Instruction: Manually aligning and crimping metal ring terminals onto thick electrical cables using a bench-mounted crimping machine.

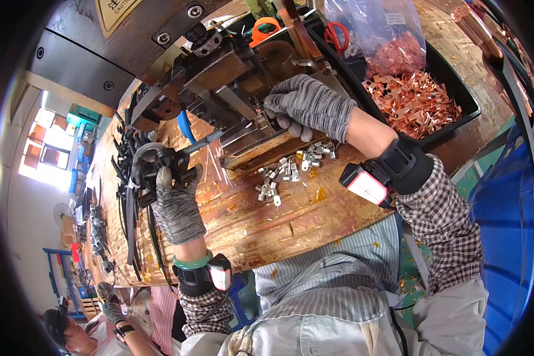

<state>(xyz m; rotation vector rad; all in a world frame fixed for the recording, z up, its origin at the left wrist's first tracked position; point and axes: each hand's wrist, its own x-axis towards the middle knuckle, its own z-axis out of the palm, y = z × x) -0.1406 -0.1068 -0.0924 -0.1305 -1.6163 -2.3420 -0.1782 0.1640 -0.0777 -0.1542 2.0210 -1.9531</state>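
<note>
Wooden bench: left hand clenched around black cable bundle; right hand fingertips gripping press fixture.

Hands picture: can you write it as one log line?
left hand: grips black cables | right hand: fingers at metal press | silver lugs: loose on wooden bench | copper lugs: in black tray

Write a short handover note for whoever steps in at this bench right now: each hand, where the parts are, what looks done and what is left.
Left hand: gloved, gripping a bundle of black cables at the bench's left.
Right hand: gloved, fingertips at the jaws of the press machine; whether it pinches a part is hidden.
Parts: small silver terminals loose on the wooden bench under the right hand; copper terminals fill the black tray.
Done: cannot tell how many cables are fitted.
Left: many terminals lie unused, seemingly.
</note>
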